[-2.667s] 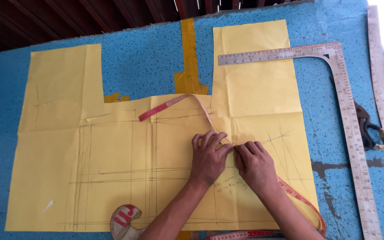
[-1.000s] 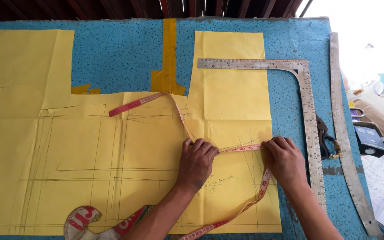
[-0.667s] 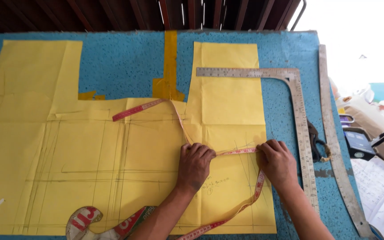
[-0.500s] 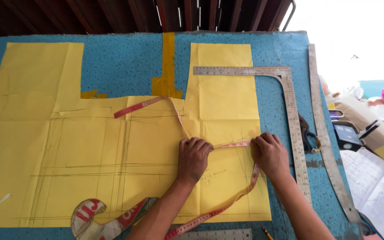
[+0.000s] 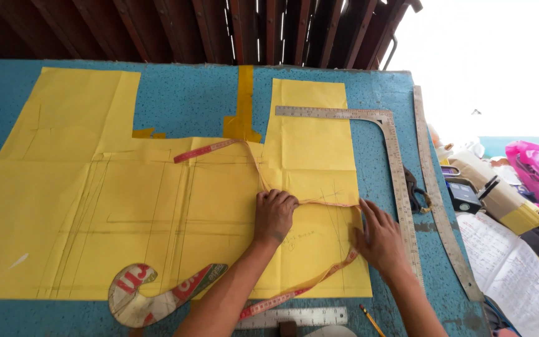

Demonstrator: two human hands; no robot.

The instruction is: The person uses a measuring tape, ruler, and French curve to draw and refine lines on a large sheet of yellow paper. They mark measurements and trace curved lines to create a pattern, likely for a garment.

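On the flat, creased yellow paper pattern [image 5: 157, 206], the left hand [image 5: 274, 215] and the right hand [image 5: 378, 237], fingers spread, pin a limp tape measure [image 5: 319, 203] stretched between them.

The left hand [image 5: 274, 215] covers part of the measuring tape [image 5: 294, 290]. The yellow paper [image 5: 157, 206] is cut by the edge at 9 o'clock. At 6 o'clock the short ruler [image 5: 294, 317] is partly hidden, and the pencil [image 5: 372, 320] is cut off.

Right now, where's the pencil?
Head view, bottom edge right of centre: the pencil lies on the blue table, just right of the short steel ruler and below the right hand.
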